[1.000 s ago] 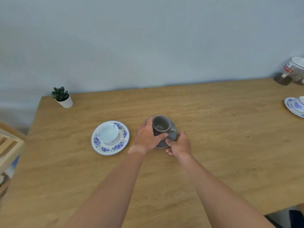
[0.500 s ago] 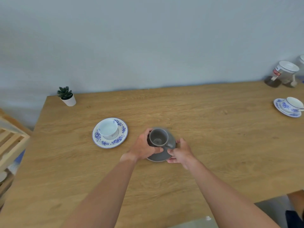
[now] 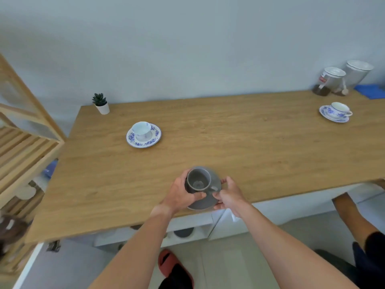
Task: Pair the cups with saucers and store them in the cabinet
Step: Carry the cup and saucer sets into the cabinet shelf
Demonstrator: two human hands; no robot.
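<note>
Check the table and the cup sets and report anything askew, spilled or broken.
Nothing stands out. The grey cup sits upright on its grey saucer, held by both hands, and both blue-patterned sets sit upright on the table.

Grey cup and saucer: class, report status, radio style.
Both hands, left and right, grip grey cup on saucer. At table front edge. Nothing in the way.

Plain matte grey on the cup (image 3: 198, 181), and the same grey on the saucer (image 3: 205, 202) under it, no pattern at all. Over on the warm honey-brown woodgrain tabletop (image 3: 250, 147), a white cup (image 3: 141, 130) sits on a white saucer (image 3: 143, 135) ringed with blue flowers. Far right, another white cup (image 3: 339, 108) and blue-floral saucer (image 3: 333, 115). A dark green plant (image 3: 99, 99) in a white pot (image 3: 103, 108), against a pale blue-grey wall (image 3: 187, 49).
</note>
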